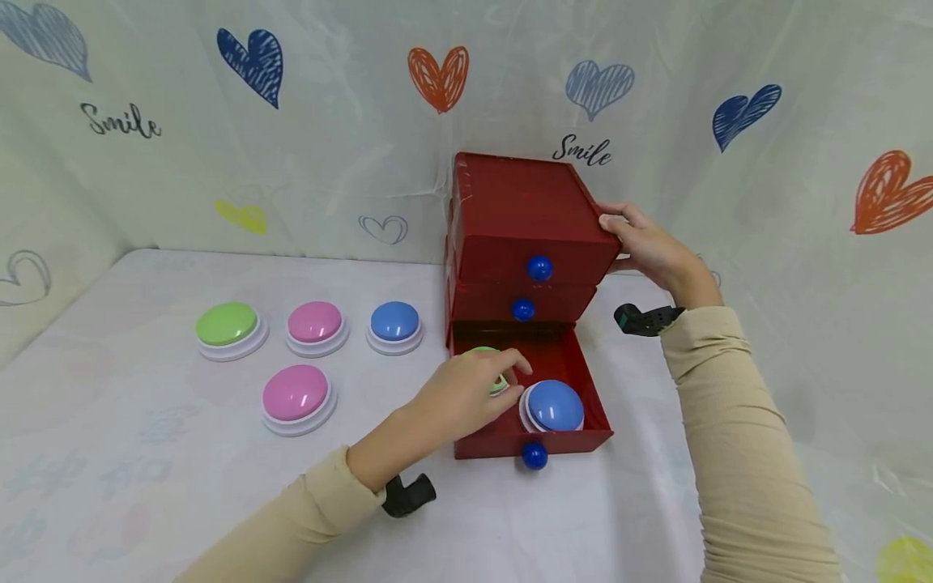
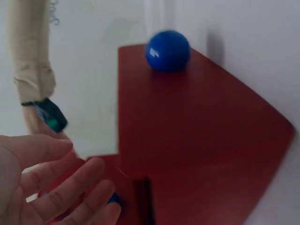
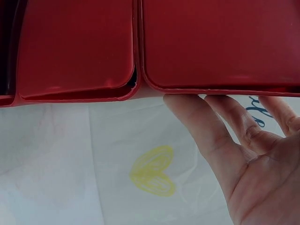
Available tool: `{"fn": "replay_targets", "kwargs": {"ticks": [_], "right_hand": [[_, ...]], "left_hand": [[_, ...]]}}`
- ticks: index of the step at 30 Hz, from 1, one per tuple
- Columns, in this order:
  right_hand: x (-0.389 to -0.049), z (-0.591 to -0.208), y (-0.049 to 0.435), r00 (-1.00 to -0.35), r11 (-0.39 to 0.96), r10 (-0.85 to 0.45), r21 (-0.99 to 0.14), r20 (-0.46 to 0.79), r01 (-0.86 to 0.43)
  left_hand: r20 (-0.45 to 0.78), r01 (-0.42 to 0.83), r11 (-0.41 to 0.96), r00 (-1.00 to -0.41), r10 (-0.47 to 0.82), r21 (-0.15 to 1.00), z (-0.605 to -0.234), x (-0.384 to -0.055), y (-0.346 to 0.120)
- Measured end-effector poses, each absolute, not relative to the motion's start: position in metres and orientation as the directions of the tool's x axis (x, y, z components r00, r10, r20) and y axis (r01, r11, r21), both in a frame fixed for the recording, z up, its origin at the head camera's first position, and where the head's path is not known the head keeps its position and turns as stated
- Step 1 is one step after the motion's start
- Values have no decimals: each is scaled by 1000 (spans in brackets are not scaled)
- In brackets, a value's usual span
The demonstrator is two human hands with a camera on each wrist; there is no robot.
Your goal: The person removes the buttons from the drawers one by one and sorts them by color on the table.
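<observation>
The left hand reaches over the pulled-out bottom drawer, its loosely bent fingers beside the green domed button lying inside; the left wrist view shows nothing gripped in them, so they seem released, though the hand hides whether they touch the button. Next to it, the blue domed button sits at the drawer's front right, its white base showing. The drawer probably stands out so far so that its inside can be reached from above. The right hand lays nearly straight fingers against the right side of the red three-drawer cabinet, touching rather than grasping it, likely to brace the body against shifting. Left of the cabinet, a green button, two pink buttons and a second blue button stand apart on the tabletop, domes up, perhaps for easy picking.
</observation>
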State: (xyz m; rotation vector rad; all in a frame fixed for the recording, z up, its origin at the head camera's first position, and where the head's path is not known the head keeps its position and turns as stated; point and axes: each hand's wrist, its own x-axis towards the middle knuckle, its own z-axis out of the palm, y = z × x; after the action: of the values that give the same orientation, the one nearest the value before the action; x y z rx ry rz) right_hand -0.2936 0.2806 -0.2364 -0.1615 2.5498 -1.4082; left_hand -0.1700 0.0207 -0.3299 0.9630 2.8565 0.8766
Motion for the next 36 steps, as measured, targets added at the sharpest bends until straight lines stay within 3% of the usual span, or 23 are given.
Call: {"fn": "replay_targets", "kwargs": {"ticks": [5, 17, 29, 36], "right_hand": [[-293, -237, 281, -970, 533, -204, -846, -136, 6], [-292, -237, 283, -970, 526, -199, -850, -139, 14], [-292, -236, 283, -968, 527, -203, -849, -145, 17], [-292, -236, 283, -968, 525, -206, -851, -141, 12]], "left_hand": [[143, 544, 710, -827, 544, 448, -340, -186, 16], [109, 608, 739, -788, 606, 290, -360, -209, 13], [40, 599, 753, -789, 613, 271, -373, -214, 14], [-15, 583, 791, -803, 595, 188, -372, -218, 18]]}}
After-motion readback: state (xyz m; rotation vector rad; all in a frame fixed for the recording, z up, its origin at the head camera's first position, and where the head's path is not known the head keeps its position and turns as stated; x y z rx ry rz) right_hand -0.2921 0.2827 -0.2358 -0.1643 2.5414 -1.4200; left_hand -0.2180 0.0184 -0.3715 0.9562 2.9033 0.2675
